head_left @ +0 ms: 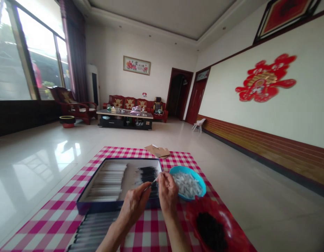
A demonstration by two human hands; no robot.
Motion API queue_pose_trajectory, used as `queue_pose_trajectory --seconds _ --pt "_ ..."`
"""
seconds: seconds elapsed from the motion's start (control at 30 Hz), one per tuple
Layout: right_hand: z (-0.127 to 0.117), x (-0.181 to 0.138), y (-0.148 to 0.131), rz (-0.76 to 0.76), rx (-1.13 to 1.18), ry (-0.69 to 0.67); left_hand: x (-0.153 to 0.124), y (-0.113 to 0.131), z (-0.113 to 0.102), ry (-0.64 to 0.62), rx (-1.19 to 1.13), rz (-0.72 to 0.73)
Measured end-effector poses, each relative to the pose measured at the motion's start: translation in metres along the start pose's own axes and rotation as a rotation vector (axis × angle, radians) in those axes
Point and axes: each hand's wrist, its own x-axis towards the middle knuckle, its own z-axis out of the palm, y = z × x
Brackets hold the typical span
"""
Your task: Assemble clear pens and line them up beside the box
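Observation:
My left hand [135, 200] is closed on a thin dark stick [153, 182], which slants up to the right. At its upper end, the fingertips of my right hand [168, 190] are pinched together. Both hands are over the near right part of a shallow dark-blue box [117, 203]. Inside it, white tubes [109, 180] lie in a stack on the left, and thin black sticks [147, 172] on the right, partly hidden by my hands. Just right of my right hand is a blue bowl [201, 176] of small whitish translucent pieces [187, 183].
A red bowl [234, 220] of small black pieces [211, 229] stands near right. Several grey tubes [92, 227] lie before the box. Flat brown cardboard [158, 151] rests at the far edge of the checked tablecloth [141, 224]. Beyond are a low table [125, 113] and red sofa [163, 113].

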Motion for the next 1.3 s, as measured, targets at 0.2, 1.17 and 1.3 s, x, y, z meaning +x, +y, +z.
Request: queue_pose_trajectory --seconds 0.2,1.17,1.3 --pt "0.005 -0.009 -0.009 -0.303 -0.284 -0.038 0.0 0.001 0.001 0.095 0.032 -0.024" --pt "-0.178 -0.02 0.012 0.146 -0.943 -0.626 -0.09 0.034 0.052 -0.193 0.2 0.26" --pt "-0.18 -0.017 0.013 0.091 -0.989 -0.521 -0.092 0.033 0.05 -0.143 0.185 0.253"
